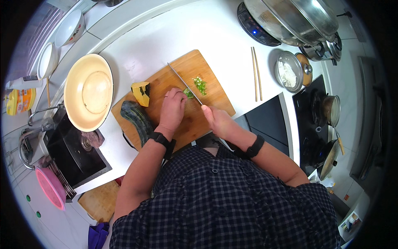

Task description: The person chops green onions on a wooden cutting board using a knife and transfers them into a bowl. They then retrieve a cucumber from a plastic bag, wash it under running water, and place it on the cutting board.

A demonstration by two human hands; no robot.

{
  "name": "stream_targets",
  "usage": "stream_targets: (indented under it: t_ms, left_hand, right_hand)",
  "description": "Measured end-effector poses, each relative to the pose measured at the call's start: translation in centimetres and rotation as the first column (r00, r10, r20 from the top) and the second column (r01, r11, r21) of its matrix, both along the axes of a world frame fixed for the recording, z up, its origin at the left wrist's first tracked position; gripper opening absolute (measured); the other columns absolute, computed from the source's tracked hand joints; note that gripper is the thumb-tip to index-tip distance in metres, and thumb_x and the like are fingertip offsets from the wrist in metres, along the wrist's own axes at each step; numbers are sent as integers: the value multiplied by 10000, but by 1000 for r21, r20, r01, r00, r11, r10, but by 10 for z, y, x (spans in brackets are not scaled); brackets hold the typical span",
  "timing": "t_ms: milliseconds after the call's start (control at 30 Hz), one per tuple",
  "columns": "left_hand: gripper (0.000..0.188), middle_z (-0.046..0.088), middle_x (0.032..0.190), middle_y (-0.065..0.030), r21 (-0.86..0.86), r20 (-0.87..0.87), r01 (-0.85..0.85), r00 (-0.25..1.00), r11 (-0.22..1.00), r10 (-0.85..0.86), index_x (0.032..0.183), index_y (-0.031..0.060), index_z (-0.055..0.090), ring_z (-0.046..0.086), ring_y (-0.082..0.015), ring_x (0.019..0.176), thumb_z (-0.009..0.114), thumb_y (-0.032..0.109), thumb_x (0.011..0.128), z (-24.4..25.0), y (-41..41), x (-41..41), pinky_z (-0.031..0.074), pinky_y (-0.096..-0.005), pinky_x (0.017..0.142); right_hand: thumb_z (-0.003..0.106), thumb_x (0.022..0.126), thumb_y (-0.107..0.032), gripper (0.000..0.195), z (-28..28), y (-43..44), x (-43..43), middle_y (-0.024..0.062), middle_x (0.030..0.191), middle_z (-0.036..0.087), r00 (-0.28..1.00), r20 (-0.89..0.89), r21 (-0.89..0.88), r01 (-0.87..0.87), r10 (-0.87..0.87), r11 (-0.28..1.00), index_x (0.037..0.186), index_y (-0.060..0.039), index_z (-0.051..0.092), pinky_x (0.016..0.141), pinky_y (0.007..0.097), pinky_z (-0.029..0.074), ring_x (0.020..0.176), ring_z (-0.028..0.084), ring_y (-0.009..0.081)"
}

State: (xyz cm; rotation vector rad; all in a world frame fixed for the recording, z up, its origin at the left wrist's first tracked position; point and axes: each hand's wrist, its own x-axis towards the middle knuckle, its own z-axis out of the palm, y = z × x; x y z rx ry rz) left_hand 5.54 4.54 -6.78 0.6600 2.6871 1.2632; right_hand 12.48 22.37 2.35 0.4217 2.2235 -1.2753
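My right hand (215, 119) grips the handle of a kitchen knife (184, 82), its blade edge-down across a wooden cutting board (199, 123). With curled fingers, my left hand (173, 107) presses a small bunch of green onion (188, 92) against the board, just left of the blade. Chopped green onion (200, 85) lies in a little heap to the blade's right. Left of my left hand sit a wedge of pumpkin (141, 92) with dark green rind and yellow flesh, and a long, curved dark green squash (136, 119). My fingers hide part of the bunch.
A large cream enamel basin (88, 92) stands left of the board, beside the black sink (76, 152). Wooden chopsticks (256, 74) lie to the right, near a glass bowl of white food (287, 74). A big metal steamer (289, 21) sits on an induction cooker (255, 31) at back right.
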Motion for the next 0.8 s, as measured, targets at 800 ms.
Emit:
stream_targets:
  t_ms: [800]
  left_hand:
    - [90, 626, 1010, -154, 44, -15, -27, 1000, 999, 28, 894, 14, 632, 601, -371, 968, 677, -7, 820, 0, 0, -2, 490, -418, 846]
  right_hand:
    - [367, 1074, -467, 614, 4, 3, 3, 280, 741, 621, 998, 55, -79, 45, -41, 996, 889, 67, 607, 688, 497, 479, 727, 614, 450]
